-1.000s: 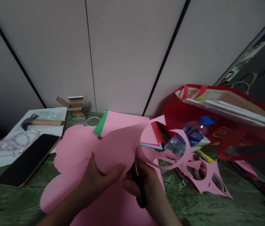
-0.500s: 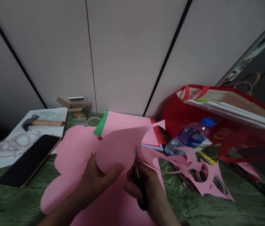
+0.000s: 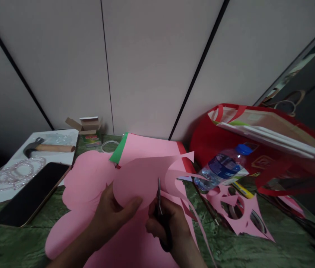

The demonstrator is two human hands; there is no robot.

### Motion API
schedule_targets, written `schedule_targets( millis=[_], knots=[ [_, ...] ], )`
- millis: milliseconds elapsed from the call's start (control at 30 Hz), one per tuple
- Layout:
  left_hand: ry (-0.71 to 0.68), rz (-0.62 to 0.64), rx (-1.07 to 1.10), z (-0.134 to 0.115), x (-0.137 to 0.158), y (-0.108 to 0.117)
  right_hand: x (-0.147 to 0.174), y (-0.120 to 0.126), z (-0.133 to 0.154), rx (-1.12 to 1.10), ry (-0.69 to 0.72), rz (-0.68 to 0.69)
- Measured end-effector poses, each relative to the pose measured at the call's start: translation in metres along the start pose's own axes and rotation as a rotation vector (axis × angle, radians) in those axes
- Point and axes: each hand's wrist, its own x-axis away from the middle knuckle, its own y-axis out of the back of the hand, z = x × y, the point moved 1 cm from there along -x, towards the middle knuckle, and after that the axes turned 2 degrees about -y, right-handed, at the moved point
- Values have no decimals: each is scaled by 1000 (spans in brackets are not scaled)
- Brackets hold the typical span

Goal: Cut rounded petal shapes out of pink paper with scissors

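Note:
Pinched at its lower left edge, a pink paper sheet (image 3: 137, 180) with a rounded outline is in my left hand (image 3: 115, 212), thumb on top. My right hand (image 3: 171, 219) grips a pair of scissors (image 3: 160, 208) with dark handles, the blades upright at the right side of the rounded part. A narrow pink strip (image 3: 199, 223) curls down from the sheet, right of my right hand. Several pink paper shapes (image 3: 90, 178) with curved edges lie left of my left hand, and more pink paper lies beneath both hands.
On the left are a phone (image 3: 31, 195), a hammer (image 3: 53, 148), bead strings (image 3: 20, 173) and a small open box (image 3: 91, 136). To the right stand a water bottle (image 3: 221, 165) and a red bag (image 3: 202, 136), with pink paper scraps (image 3: 246, 212) in front.
The scissors have shifted slightly left along the paper's right edge. A thin strip that stretched rightward now dangles downward beside my right hand. The view has tilted a little.

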Motion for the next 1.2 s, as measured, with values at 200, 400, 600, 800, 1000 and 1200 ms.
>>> schedule_targets(
  millis=[200, 400, 600, 800, 1000, 1200],
  knots=[
    [-62, 147, 134, 2, -1, -6, 0, -7, 7, 39, 58, -61],
    [82, 123, -17, 6, 5, -14, 1, -9, -7, 24, 75, -20],
    [119, 62, 0, -6, 8, -16, -2, -9, -14, 22, 74, 36],
    [183, -18, -21, -7, 14, -20, -3, -6, -6, 72, 102, 46],
    [171, 26, -40, -3, 12, -19, -4, -5, -10, 49, 121, 56],
    [185, 47, -64, -1, 12, -19, -6, -4, -12, 33, 128, 119]
  ],
)
